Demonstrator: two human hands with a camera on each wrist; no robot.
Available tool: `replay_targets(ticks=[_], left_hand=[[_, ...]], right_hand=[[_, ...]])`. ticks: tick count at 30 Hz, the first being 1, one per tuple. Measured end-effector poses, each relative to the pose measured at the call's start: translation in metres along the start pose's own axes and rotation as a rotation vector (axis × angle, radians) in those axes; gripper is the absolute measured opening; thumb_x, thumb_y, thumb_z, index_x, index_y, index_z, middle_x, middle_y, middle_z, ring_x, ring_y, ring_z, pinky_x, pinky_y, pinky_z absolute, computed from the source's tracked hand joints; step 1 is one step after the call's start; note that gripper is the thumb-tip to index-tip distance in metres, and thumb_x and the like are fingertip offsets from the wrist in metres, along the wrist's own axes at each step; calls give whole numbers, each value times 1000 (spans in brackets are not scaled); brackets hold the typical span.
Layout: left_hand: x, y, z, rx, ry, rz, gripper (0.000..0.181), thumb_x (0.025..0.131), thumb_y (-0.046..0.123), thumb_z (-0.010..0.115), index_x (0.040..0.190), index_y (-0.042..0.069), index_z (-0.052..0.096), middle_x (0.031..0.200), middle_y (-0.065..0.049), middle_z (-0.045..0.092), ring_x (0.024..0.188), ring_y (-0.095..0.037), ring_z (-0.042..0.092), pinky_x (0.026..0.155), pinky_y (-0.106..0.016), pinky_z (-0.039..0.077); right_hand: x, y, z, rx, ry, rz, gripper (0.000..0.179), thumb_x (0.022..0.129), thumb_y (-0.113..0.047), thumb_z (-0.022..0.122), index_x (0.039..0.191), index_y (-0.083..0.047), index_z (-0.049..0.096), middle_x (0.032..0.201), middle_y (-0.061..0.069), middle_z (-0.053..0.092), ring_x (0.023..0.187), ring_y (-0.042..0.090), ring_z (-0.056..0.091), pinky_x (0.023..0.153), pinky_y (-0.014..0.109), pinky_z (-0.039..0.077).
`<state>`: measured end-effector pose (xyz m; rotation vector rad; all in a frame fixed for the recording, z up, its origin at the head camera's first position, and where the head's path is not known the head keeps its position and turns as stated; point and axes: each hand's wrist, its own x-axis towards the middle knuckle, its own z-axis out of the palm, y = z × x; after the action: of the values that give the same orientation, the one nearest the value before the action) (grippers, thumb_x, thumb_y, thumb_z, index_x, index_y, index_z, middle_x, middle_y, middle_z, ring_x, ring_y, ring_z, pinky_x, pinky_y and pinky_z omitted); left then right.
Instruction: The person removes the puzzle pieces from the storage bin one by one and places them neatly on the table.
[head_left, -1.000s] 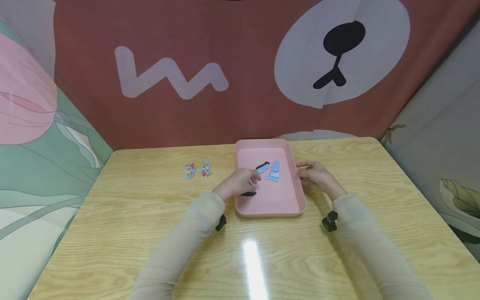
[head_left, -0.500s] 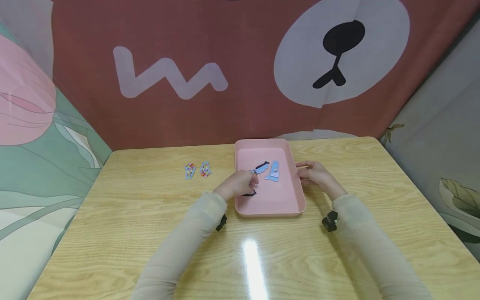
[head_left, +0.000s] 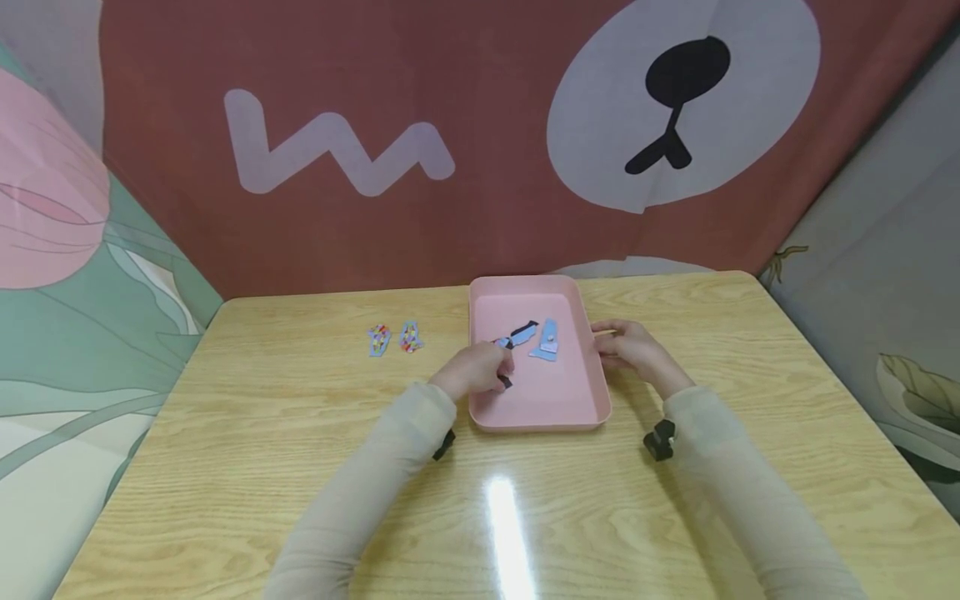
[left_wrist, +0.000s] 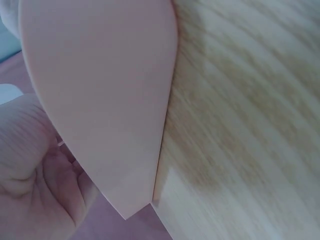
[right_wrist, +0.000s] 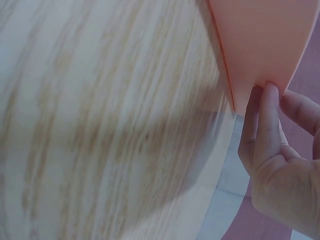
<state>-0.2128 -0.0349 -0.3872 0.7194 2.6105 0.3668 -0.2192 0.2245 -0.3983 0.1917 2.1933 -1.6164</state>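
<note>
The left hand (head_left: 474, 368) reaches over the near-left wall of a pink tray (head_left: 551, 408). Its curled fingers pinch a black-edged puzzle piece (head_left: 506, 382), mostly hidden beneath them. In the left wrist view the tray wall (left_wrist: 105, 100) covers the fingertips of the left hand (left_wrist: 35, 175). Just beyond the hand, light-blue and black pieces (head_left: 523, 335) lie end to end in the tray. More light-blue pieces (head_left: 549, 340) lie to their right. The right hand (head_left: 633, 350) touches the tray's right side with extended fingers; in the right wrist view its fingertips (right_wrist: 270, 92) rest at the wall near the rim.
Two groups of multicoloured pieces on light blue lie on the wooden table (head_left: 262, 433) left of the tray: a left one (head_left: 379, 340) and a right one (head_left: 410, 337). A brown printed cloth (head_left: 337, 233) hangs behind the table's back edge.
The left hand has shifted slightly, uncovering a light-blue piece beside the black-edged one at the tray's left. The near black-edged piece has moved a little up and right under the fingers. The right hand stays put.
</note>
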Motion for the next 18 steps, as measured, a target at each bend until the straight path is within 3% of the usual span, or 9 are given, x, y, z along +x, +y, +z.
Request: replay_targets(ticks=[9, 18], left_hand=[[1, 0, 3, 61, 5, 0, 25, 80, 12, 76, 104, 10, 69, 108, -4, 70, 100, -18, 61, 91, -31, 51], [1, -1, 4, 31, -11, -11, 21, 83, 14, 73, 103, 12, 69, 106, -3, 69, 98, -17, 60, 91, -31, 51]], right_hand=[[-2, -1, 0, 2, 0, -4, 53, 94, -7, 52, 140, 10, 33, 89, -6, 60, 76, -3, 60, 72, 13, 55], [-1, 0, 0, -16, 6, 0, 52, 94, -8, 52, 140, 9, 34, 93, -4, 61, 76, -3, 59, 74, 14, 55]])
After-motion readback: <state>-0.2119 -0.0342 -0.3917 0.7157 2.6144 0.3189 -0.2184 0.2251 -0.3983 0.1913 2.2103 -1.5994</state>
